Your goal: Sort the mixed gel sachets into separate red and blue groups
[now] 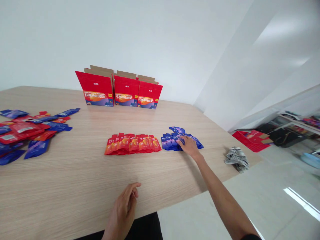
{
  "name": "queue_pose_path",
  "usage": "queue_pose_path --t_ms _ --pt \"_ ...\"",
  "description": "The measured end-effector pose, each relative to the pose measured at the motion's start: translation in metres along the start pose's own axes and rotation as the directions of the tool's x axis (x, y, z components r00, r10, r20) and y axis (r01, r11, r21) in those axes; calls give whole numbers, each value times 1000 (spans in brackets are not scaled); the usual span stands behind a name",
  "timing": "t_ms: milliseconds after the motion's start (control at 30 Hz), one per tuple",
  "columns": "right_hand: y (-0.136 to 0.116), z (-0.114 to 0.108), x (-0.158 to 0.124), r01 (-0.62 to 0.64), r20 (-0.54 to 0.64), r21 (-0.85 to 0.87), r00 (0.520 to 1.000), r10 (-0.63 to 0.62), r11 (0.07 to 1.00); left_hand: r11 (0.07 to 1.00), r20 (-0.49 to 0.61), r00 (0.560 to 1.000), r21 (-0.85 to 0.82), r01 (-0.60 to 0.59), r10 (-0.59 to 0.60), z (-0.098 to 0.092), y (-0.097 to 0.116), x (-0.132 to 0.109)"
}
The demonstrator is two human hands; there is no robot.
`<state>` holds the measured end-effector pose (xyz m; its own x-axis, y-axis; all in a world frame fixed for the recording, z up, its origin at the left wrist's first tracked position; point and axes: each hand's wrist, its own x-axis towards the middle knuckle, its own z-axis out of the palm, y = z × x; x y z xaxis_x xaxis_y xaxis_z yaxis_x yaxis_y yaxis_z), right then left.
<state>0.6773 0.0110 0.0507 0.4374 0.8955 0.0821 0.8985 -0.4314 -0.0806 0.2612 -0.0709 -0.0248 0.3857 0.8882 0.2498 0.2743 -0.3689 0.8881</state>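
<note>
My right hand (pixel 188 145) reaches out flat and rests on a row of blue sachets (pixel 172 140) in the middle of the wooden table (pixel 75 186); its fingers are spread over them. Just left of that row lies an overlapping row of red sachets (pixel 132 144). My left hand (pixel 125 208) hovers near the table's front edge, loosely curled and holding nothing.
Three open red cartons (pixel 120 90) stand in a line at the back. A loose heap of red and blue sachets (pixel 27 131) covers the left side. A crumpled grey cloth (pixel 237 158) lies near the right edge. Red flat cartons (pixel 251 139) sit on the floor beyond.
</note>
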Motion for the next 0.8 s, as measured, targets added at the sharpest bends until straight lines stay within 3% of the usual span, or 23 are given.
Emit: queue_pose_path --t_ms 133,233,433,800 --pt "22 7 -21 71 -197 106 979 -49 992 1000 1 1000 13 -12 12 -3 1 1" --pt "38 15 -48 49 -298 192 954 10 980 999 9 1000 35 -5 4 -3 2 1" --pt "37 21 -79 -148 -33 175 987 156 973 992 42 998 109 -57 53 3 4 1" --pt "28 20 -54 -228 20 29 973 228 973 985 57 994 144 -100 92 4 -4 -1"
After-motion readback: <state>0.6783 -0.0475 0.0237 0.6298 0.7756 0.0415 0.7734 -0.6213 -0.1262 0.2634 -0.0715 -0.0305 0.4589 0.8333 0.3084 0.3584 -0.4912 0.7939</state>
